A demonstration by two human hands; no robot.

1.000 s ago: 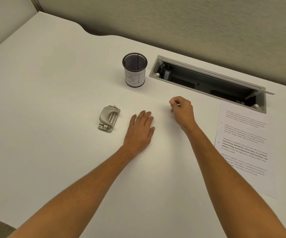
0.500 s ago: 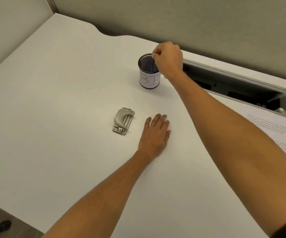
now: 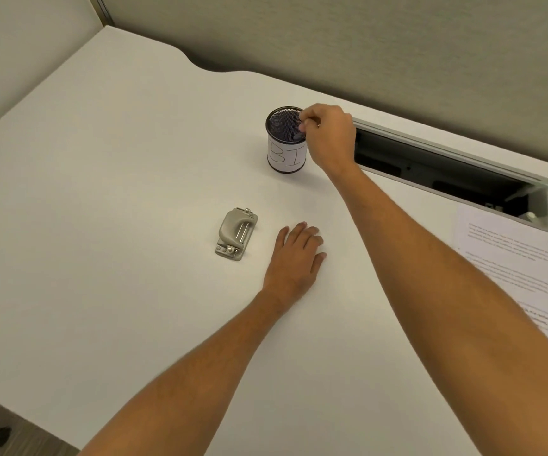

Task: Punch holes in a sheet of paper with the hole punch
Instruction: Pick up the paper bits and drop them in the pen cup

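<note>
While your right hand hovers pinched at the mesh cup, its catch unclear, and your left hand rests flat on the desk, release over the cup, then bring paper to hole punch.

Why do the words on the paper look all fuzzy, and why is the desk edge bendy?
Head view: the sheet of paper sits at the frame's right edge, where the print smears and is too small to read. The wide-angle lens bows the desk edges. Lighting is soft and even, with only a faint shadow beside the mesh cup; no glare.
</note>
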